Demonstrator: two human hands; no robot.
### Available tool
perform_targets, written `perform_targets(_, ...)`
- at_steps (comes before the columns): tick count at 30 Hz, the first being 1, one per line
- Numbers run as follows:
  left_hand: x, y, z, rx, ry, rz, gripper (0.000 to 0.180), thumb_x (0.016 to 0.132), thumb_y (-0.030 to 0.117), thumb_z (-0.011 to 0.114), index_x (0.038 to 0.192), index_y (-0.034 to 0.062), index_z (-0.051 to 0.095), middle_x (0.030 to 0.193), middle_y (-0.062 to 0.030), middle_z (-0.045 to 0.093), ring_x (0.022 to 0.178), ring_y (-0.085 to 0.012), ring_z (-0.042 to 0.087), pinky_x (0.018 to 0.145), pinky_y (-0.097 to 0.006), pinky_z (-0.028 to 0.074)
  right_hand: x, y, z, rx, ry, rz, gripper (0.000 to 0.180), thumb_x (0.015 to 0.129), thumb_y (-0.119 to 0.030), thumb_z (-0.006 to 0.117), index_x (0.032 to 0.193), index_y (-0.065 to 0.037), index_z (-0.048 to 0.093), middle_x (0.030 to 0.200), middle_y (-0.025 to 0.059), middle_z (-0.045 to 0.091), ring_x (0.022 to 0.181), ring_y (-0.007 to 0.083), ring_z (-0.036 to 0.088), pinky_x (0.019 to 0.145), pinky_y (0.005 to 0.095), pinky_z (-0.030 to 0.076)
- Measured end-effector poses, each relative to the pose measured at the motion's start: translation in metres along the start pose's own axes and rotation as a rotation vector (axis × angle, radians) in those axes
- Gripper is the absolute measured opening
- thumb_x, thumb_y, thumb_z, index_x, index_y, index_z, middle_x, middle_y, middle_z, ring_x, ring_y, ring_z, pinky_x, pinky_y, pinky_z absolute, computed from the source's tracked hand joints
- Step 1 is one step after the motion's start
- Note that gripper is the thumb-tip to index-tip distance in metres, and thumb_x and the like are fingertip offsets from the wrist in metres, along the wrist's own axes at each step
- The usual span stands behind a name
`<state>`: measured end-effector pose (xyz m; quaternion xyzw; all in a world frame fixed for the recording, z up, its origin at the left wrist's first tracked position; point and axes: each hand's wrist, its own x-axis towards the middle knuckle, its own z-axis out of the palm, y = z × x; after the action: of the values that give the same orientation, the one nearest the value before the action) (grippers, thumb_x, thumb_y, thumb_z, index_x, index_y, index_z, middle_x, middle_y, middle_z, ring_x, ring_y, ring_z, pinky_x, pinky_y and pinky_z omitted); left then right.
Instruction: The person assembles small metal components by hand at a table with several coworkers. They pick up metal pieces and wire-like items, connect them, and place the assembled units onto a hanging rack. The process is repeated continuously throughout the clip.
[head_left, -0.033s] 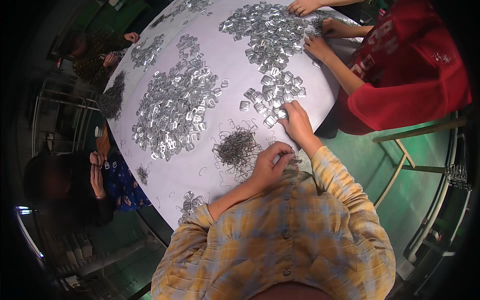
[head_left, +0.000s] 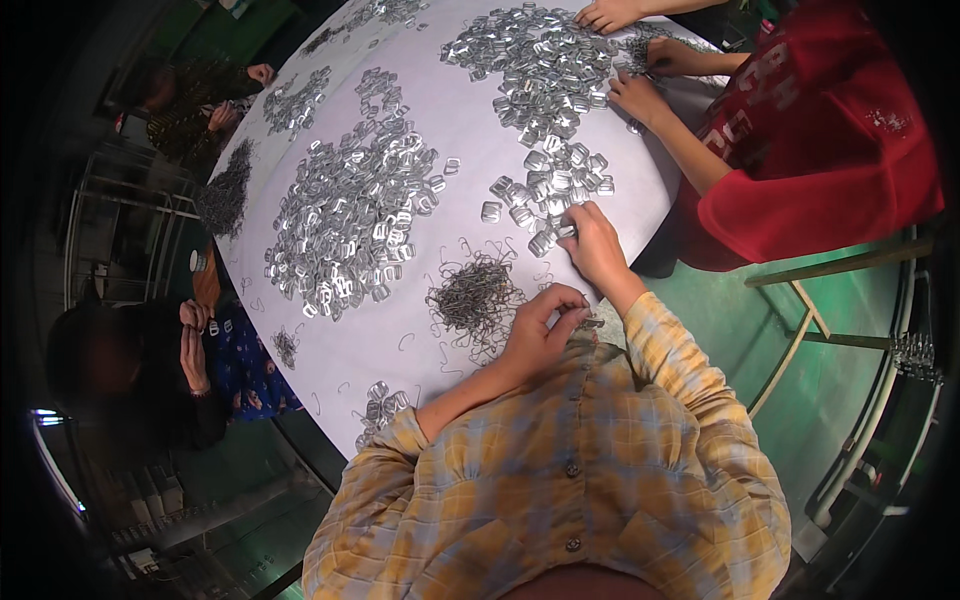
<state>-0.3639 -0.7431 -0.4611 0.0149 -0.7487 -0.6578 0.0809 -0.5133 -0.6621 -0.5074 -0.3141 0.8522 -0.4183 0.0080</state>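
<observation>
My left hand (head_left: 543,325) is closed in a pinch near the front of my shirt, beyond the table's near edge. A small dark metal hook (head_left: 592,322) sticks out from its fingertips; how many pieces it holds is hidden. My right hand (head_left: 597,248) reaches onto the table, its thumb and fingers closed around a silver metal buckle (head_left: 565,228) at the near end of a small buckle pile (head_left: 560,180). The fingers partly cover that buckle. To the left of my hands lies a tangled heap of thin wire hooks (head_left: 472,298).
A large buckle heap (head_left: 350,215) covers the white table's (head_left: 425,240) middle; another buckle heap (head_left: 530,65) lies farther off. A few buckles (head_left: 380,408) sit by my left forearm. A co-worker in red (head_left: 800,140) works at right, others at left. A wooden stool (head_left: 800,335) stands right.
</observation>
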Motion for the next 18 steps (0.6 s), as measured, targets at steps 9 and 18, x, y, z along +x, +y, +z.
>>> perform_targets(9, 0.005, -0.002, 0.004, 0.001, 0.116, -0.019, 0.007, 0.085, 0.0, 0.06, 0.091, 0.0002, 0.056, 0.079, -0.0087, 0.061, 0.071, -0.0139, 0.058, 0.068, -0.027, 0.046, -0.027, -0.015, -0.043, 1.135, -0.208, 0.536, 0.03, 0.077, 0.007, 0.066, 0.105, 0.003, 0.057, 0.078, 0.0074, 0.065, 0.068, 0.0091, 0.062, 0.063, 0.0211, 0.049)
perform_targets(18, 0.012, 0.0, 0.008, 0.055, 0.093, 0.016, 0.007, 0.086, -0.001, 0.061, 0.09, 0.0006, 0.056, 0.079, -0.0044, 0.061, 0.072, -0.009, 0.057, 0.066, -0.023, 0.045, -0.059, -0.035, -0.072, 1.156, -0.053, 0.469, 0.02, 0.079, 0.01, 0.063, 0.089, -0.002, 0.051, 0.081, 0.0101, 0.068, 0.072, 0.0123, 0.065, 0.066, 0.0228, 0.052)
